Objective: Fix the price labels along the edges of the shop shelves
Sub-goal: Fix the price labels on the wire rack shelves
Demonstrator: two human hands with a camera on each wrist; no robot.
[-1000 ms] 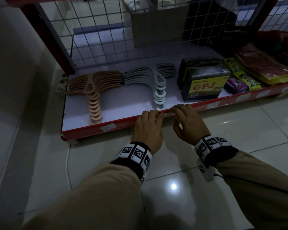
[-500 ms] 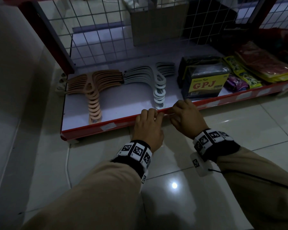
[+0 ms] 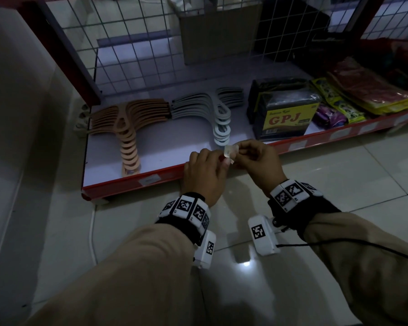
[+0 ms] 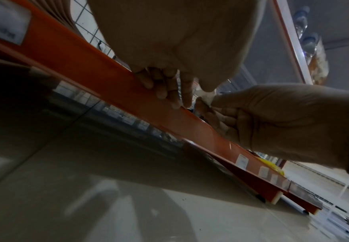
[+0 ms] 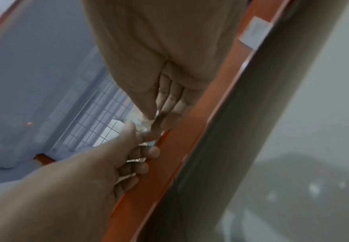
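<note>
Both hands, left (image 3: 204, 174) and right (image 3: 259, 164), pinch one price label (image 3: 231, 151) above the shelf edge (image 3: 132, 185).

Head view: from above, facing forward and down onto the red shelf edge (image 3: 132, 185), both hands mid-frame. Left wrist view: very near, low by the floor, facing up along the shelf edge (image 4: 99, 78). Right wrist view: close, tilted, facing along the same edge (image 5: 192, 131). Shared by all three: edge and fingertips.
</note>
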